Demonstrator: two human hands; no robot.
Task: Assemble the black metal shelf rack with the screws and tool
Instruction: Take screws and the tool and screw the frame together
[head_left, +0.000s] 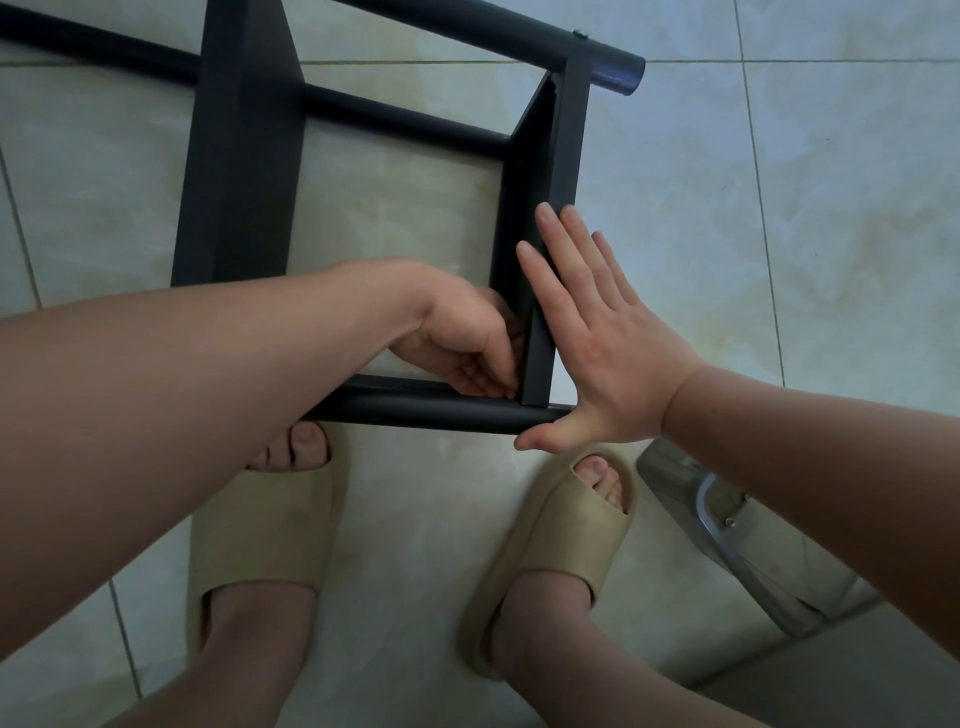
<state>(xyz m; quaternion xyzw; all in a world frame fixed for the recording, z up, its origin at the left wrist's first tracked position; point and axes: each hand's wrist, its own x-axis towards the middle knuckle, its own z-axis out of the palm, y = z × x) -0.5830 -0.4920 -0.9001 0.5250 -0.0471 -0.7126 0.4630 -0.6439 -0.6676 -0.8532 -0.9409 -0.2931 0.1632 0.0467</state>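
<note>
Black shelf rack lies on tiled floor, ahead of beige slippers. Left hand at inner corner where end bar meets round tube; fingers curled, contents hidden, grip cannot be determined. Right hand flat, fingers straight, pressed against end bar outer face. Chrome leg far right.

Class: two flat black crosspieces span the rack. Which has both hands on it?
The right crosspiece: the right hand lies flat against it, the left hand curls at its inner corner. The left crosspiece has no hand on it.
</note>
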